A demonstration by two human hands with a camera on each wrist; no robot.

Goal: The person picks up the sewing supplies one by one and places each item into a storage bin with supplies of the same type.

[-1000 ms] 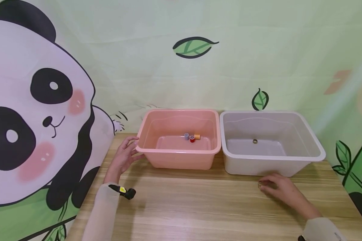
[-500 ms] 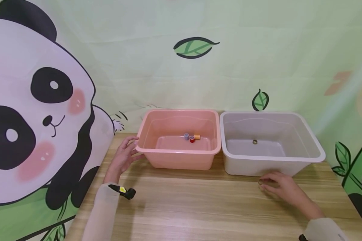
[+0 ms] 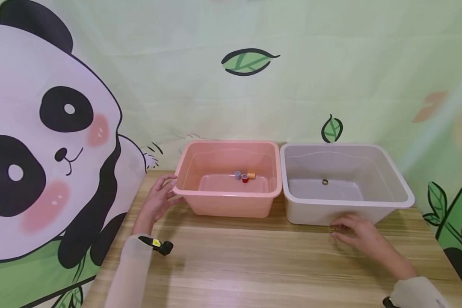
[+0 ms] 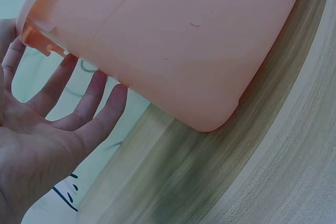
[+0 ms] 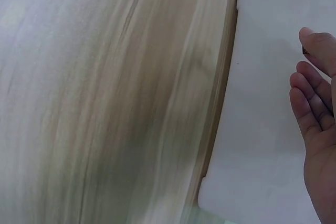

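Observation:
My left hand (image 3: 158, 201) rests at the left end of the pink tub (image 3: 227, 205), fingers spread and lightly bent. In the left wrist view its fingertips (image 4: 121, 94) lie along the tub's outer wall, just under the rim. Just in front of the grey tub (image 3: 331, 212), my right hand (image 3: 358, 235) pinches a small brass-coloured ring (image 3: 331, 229) between thumb and fingertips. Only a dark bit of the ring (image 5: 305, 50) shows in the right wrist view. Another small brass-coloured ring (image 3: 325, 182) lies on the grey tub's floor.
Inside the pink tub lie a blue-grey small cylinder (image 3: 237, 175), a red one (image 3: 245, 179) and an orange one (image 3: 251, 175). Both tubs stand side by side on the wooden table (image 3: 231, 265), against a panda-printed backdrop (image 3: 185, 85).
My right hand has risen slightly towards the grey tub's front wall, still pinching the ring. My left hand has stayed at the pink tub's rim.

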